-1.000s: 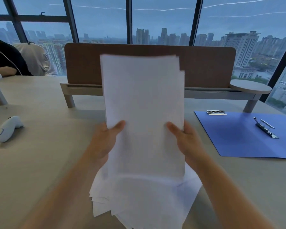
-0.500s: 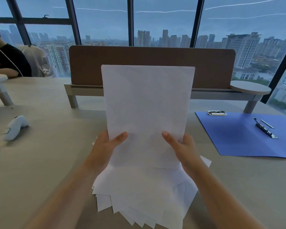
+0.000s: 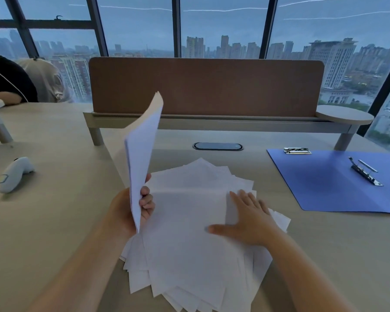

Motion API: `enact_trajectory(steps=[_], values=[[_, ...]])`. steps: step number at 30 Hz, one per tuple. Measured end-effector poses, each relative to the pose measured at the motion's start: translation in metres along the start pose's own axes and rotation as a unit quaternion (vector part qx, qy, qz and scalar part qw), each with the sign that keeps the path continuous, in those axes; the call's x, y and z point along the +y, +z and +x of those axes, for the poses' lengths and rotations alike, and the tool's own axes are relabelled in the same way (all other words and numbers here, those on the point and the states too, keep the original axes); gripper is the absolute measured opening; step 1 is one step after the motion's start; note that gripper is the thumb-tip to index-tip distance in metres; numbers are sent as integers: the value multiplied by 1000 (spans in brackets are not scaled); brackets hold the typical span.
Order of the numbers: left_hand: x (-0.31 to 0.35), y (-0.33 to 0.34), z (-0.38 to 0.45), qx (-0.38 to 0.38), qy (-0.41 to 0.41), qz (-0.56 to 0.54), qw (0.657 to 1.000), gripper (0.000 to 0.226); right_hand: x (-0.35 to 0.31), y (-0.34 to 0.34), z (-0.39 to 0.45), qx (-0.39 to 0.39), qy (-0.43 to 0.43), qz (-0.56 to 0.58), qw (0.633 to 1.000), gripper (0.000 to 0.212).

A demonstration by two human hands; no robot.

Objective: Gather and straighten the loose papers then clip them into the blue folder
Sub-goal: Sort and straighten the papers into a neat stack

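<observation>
My table (image 3: pixel 54 221) is pale wood. A fanned heap of loose papers (image 3: pixel 189 255) lies at 6 o'clock. The open blue folder (image 3: pixel 324 190) lies flat at 3 o'clock, a metal clip (image 3: pixel 297 150) at its far corner. A white controller (image 3: pixel 15 173) rests at 9 o'clock. At 12 o'clock stands a brown divider (image 3: pixel 205 86), a grommet (image 3: pixel 217 146) just before it.

white papers (image 3: pixel 189 233) fanned out, blue folder (image 3: pixel 338 183) open
</observation>
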State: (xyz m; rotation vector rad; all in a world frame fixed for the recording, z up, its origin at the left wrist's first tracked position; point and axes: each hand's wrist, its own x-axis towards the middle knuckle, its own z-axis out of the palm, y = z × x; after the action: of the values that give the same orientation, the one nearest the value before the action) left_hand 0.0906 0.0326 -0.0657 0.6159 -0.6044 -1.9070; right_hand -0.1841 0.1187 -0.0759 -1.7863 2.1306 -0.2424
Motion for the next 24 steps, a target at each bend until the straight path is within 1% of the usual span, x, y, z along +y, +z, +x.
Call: enact_trajectory(steps=[2,5,6,9,11,12,15,18,20,22,23,24], values=[[-6,3,-1,-2,-5,11,1000,90,-1,0,1,12,-6,1,1000,149],[-10,7,0,34,-5,35,999,63,-1,-3,3,23,-8,-12,1000,149],[-10,6,1,39,-5,39,998,64,-2,-3,3,23,-9,-18,1000,147],[-10,5,-1,15,-9,48,999,85,-6,-6,1,24,-8,-33,999,142],[-11,7,-2,21,-9,51,998,84,-8,-8,-1,28,-5,-31,999,139],[-12,8,-2,34,-8,57,998,76,-10,-9,-3,34,-6,-24,999,136],[-15,7,0,93,13,107,990,38,-15,-9,-10,56,-10,7,998,120],[-13,10,0,129,34,193,972,30,-15,-8,-14,54,-24,47,997,108],[-11,17,-2,115,54,260,957,20,-13,-8,-13,34,-57,25,997,94],[-9,22,-3,74,60,339,936,16,-9,-7,-10,8,-93,-63,994,69],[-9,25,-3,51,49,385,920,15,-7,-7,-8,-5,-100,-107,989,61],[-9,26,-3,33,33,434,900,14,-4,-6,-5,-16,-103,-138,985,59]])
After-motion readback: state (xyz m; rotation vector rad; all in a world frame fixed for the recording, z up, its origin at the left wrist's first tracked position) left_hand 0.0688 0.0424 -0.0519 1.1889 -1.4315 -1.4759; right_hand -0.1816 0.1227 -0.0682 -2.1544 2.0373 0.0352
